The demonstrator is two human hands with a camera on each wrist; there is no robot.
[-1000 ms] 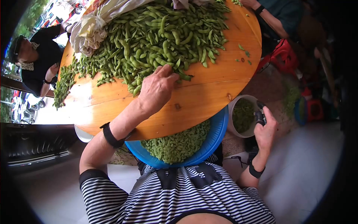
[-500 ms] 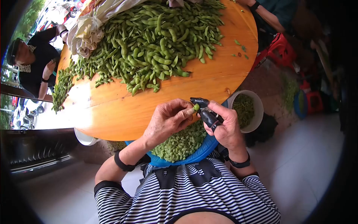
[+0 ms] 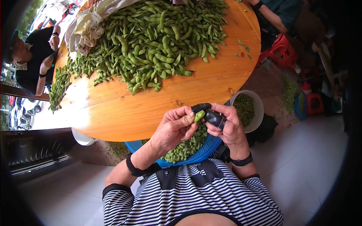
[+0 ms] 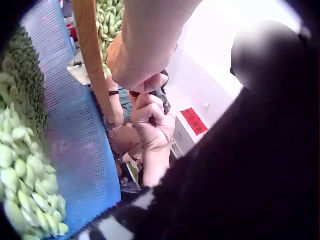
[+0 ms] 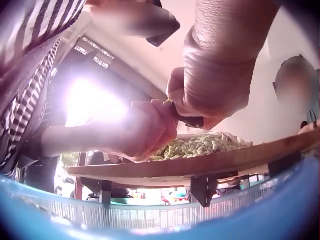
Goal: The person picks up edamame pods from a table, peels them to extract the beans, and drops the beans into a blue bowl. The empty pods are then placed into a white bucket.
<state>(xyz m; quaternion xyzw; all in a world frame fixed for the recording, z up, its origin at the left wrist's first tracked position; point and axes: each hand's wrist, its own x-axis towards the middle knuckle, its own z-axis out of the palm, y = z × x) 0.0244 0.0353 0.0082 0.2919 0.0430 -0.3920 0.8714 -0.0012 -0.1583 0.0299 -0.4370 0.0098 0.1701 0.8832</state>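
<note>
In the head view a green pod (image 3: 199,116) is pinched by the left hand (image 3: 174,127) between thumb and fingers. The right hand (image 3: 227,127), with black covers on its thumb and a finger, closes on the same pod from the other side. Both hands meet over a blue basket (image 3: 206,153) of shelled green beans (image 3: 183,150), near the table's front edge. In the left wrist view the left hand (image 4: 140,60) meets the right hand (image 4: 154,122); the pod is hidden there. The right wrist view shows the right hand (image 5: 215,85) against the left hand (image 5: 145,130).
A large pile of pods (image 3: 151,45) covers the back of the round wooden table (image 3: 113,113), beside a crumpled cloth (image 3: 85,34). A white bucket (image 3: 258,113) holding green pieces stands at the right. Another person (image 3: 32,60) is at the left; a further person's arm (image 3: 273,19) is at the upper right.
The left hand has come from the pile down to the right hand with a pod. The right hand has moved from the bucket to meet it. Lately the pod has turned between the fingers.
</note>
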